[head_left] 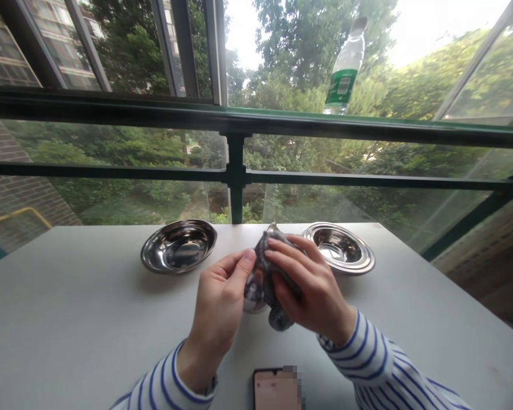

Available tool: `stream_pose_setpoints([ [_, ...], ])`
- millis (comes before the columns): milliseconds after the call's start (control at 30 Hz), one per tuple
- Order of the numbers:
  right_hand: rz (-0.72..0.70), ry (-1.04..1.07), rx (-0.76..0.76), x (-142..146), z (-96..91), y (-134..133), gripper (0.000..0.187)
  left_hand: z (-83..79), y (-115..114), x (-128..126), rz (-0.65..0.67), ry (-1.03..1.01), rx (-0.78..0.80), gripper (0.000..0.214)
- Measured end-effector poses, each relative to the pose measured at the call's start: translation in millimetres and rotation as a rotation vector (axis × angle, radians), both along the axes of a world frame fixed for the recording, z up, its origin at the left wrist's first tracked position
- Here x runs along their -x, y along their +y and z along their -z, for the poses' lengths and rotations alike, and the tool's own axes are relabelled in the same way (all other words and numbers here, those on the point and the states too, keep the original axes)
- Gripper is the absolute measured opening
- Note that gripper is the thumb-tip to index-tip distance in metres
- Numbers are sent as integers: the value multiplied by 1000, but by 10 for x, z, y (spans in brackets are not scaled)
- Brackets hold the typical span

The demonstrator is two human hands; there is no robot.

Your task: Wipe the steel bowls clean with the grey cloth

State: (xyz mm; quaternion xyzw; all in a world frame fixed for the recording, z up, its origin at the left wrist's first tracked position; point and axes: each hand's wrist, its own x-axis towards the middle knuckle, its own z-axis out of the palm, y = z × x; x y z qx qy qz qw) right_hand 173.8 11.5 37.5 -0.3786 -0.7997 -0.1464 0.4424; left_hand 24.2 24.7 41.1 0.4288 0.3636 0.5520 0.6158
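A shiny metal bowl is held tilted above the middle of the table, much of it hidden by my hands. My left hand pinches its rim between thumb and fingers. With my right hand I press a dark grey cloth against the bowl, fingers bent over the fabric. One bunched end of the cloth hangs below my palm. Behind my hands, a metal bowl rests at the left and a wide-rimmed metal bowl at the right.
A phone lies on the white table at the near edge of view. Past the far edge runs a dark green railing with glass. A clear bottle with a green label stands on the rail, right of centre.
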Motion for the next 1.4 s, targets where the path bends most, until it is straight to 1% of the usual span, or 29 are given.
stream_pose_setpoints([
  [67, -39, -67, -13, 20, 18, -13, 33, 1, 11, 9, -22, 15, -20, 20],
  [100, -43, -69, -8, 21, 21, -7, 32, 0, 11, 11, -31, 28, -30, 21],
  [133, -31, -43, 6, 13, 20, 6, 32, -3, 6, 10, -39, 44, -40, 21],
  [267, 82, 175, 110, -52, -1, 76, 30, -4, -43, -12, -51, 109, -58, 24],
  [300, 100, 196, 122, -57, -1, 79, 30, -2, -51, -18, -57, 117, -59, 24],
  [367, 97, 159, 96, -37, 12, 58, 31, 0, -53, -24, -73, 114, -59, 24],
  [500, -5, -56, -5, 30, 53, -4, 35, -3, -14, -8, -77, 57, -60, 22],
  [567, -29, -80, -6, 16, 62, 15, 36, -3, 4, -3, -89, 49, -60, 22],
  [633, 6, 15, 42, -30, 61, 65, 34, 0, 9, -8, -98, 61, -50, 23],
  [700, 68, 148, 122, -72, 55, 107, 31, 8, 4, -20, -94, 75, -32, 25],
  [767, 96, 199, 150, -73, 51, 108, 30, 15, -1, -26, -95, 79, -24, 25],
  [800, 82, 175, 131, -56, 51, 92, 31, 19, -1, -24, -95, 77, -23, 24],
  [900, -13, 17, 29, 12, 52, 32, 34, 22, 7, -9, -94, 59, -30, 23],
  [967, -38, -19, 24, 18, 48, 34, 33, 18, 8, -3, -97, 62, -40, 23],
  [1000, -26, 10, 47, -1, 45, 53, 32, 16, 5, -3, -100, 69, -48, 23],
  [1133, 102, 247, 210, -121, 36, 146, 29, 9, -17, -23, -85, 77, -32, 23],
  [1167, 116, 269, 220, -132, 36, 148, 29, 10, -18, -26, -81, 70, -26, 23],
  [1233, 90, 227, 161, -110, 37, 115, 30, 18, -8, -23, -74, 55, -20, 23],
  [1333, -16, 40, 20, -27, 39, 40, 34, 35, 21, -2, -75, 43, -38, 23],
  [1400, -49, -35, -9, -5, 40, 31, 34, 43, 33, 10, -88, 53, -59, 22],
])
